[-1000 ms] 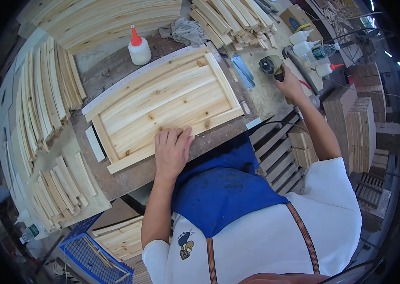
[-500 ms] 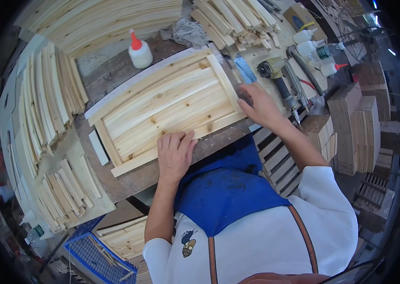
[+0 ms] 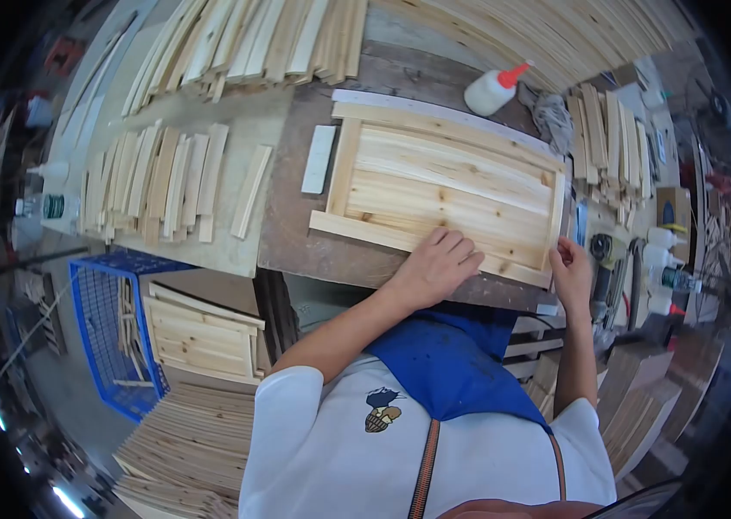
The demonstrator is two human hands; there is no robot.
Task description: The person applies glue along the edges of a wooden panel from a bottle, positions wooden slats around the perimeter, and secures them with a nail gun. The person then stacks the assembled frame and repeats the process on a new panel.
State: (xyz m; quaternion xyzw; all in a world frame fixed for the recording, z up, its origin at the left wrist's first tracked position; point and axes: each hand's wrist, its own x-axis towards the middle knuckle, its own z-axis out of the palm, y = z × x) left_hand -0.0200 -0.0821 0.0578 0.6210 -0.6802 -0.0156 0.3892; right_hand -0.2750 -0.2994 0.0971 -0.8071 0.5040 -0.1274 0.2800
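A framed pine panel [image 3: 452, 186] lies flat on the dark work board [image 3: 296, 246], its wooden strips forming a border around the boards. My left hand [image 3: 440, 268] rests on the near border strip with fingers bent over it; its thumb is partly hidden. At the right end of the panel, my right hand [image 3: 573, 272] has its fingers curled in against the near corner. Behind the panel's far edge lies a white bottle with a red nozzle [image 3: 493, 91]. A pale block [image 3: 319, 159] sits left of the panel.
Bundled wooden strips [image 3: 166, 182] lie at left, with longer strips [image 3: 270, 39] behind. More strips [image 3: 612, 143] and a grey rag [image 3: 549, 117] are at the far right. A blue crate [image 3: 102, 337] and stacked panels [image 3: 188, 441] stand below at left.
My view has swung left, bringing the crate and stacked panels further into sight. My right hand has come down along the panel's right end to its near corner, fingers more curled.
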